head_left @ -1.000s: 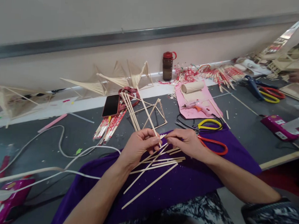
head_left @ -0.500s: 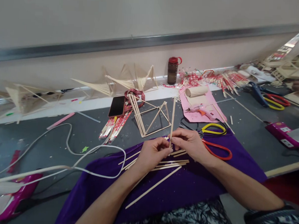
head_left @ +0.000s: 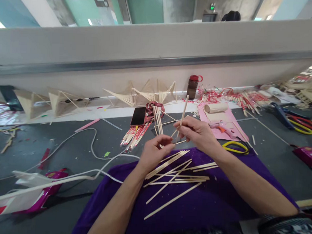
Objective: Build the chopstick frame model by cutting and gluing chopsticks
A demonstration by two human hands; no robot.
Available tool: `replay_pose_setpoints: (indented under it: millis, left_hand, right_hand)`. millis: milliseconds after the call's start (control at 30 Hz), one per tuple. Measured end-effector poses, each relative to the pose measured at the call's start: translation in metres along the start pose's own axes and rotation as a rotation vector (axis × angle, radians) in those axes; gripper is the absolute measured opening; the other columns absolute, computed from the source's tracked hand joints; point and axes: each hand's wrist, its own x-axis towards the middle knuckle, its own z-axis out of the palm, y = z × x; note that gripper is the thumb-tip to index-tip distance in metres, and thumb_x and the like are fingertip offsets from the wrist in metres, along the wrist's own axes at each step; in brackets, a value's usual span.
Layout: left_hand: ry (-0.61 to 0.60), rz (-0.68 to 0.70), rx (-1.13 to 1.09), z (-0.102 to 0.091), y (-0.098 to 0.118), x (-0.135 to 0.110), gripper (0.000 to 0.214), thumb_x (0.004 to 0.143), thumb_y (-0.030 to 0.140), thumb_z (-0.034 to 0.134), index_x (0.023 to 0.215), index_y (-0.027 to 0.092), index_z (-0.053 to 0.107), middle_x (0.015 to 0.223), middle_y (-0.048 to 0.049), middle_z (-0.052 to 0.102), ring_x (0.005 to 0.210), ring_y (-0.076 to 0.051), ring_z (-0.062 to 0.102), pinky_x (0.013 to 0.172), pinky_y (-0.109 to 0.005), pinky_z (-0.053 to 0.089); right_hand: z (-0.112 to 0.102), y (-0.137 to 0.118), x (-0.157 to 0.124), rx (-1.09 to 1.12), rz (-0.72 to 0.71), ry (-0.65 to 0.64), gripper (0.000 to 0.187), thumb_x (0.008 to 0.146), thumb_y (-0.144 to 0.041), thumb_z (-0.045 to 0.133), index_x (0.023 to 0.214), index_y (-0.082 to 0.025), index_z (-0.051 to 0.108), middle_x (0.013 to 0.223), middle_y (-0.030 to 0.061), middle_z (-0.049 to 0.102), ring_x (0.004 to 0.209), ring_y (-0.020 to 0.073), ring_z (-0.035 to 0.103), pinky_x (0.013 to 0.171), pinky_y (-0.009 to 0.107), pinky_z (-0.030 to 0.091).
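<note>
My right hand (head_left: 198, 134) pinches a thin wooden stick (head_left: 184, 109) that stands nearly upright, leaning slightly right at its top. At its lower end, the closed fingertips of my left hand (head_left: 154, 151) grip the same stick. Below both hands, several loose wooden sticks (head_left: 168, 181) lie crossed on a purple cloth (head_left: 190, 208). Just behind the hands is a frame of joined sticks (head_left: 158, 120), partly hidden by them. Right of my right hand lies a yellow-handled tool (head_left: 236, 147), its other part covered by my forearm.
A phone (head_left: 138, 116) rests on red-wrapped stick bundles (head_left: 135, 136). A pink glue gun (head_left: 224, 129) lies on pink paper (head_left: 204, 115). White cables (head_left: 91, 178) cross the left side. A bottle (head_left: 192, 87) and stick models (head_left: 123, 95) line the wall.
The view has tilted up and shifted left. Both hands have lifted off the cloth with the stick, uncovering more loose sticks. My right hand now covers part of the stick frame.
</note>
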Motion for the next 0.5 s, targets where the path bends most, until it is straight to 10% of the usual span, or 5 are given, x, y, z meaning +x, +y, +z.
replay_pose_setpoints:
  millis: [167, 500]
  left_hand:
    - [0.178, -0.153, -0.099, -0.039, -0.001, 0.031, 0.043, 0.069, 0.043, 0.064, 0.103, 0.018, 0.057, 0.099, -0.0069, 0.064, 0.089, -0.018, 0.059, 0.061, -0.023, 0.045]
    - [-0.091, -0.262, -0.245, -0.037, -0.026, 0.064, 0.046, 0.058, 0.03, 0.073, 0.1, 0.016, 0.061, 0.096, -0.0053, 0.066, 0.089, -0.018, 0.06, 0.08, -0.031, 0.042]
  right_hand:
    - [0.001, -0.004, 0.041, -0.087, -0.033, -0.031, 0.019, 0.083, -0.027, 0.049, 0.085, -0.016, 0.065, 0.068, -0.0004, 0.057, 0.058, 0.0082, 0.05, 0.054, 0.022, 0.039]
    - [0.023, 0.013, 0.088, -0.181, 0.105, -0.247, 0.007, 0.076, -0.019, 0.055, 0.077, -0.014, 0.059, 0.061, -0.0004, 0.058, 0.053, 0.0076, 0.055, 0.045, 0.017, 0.038]
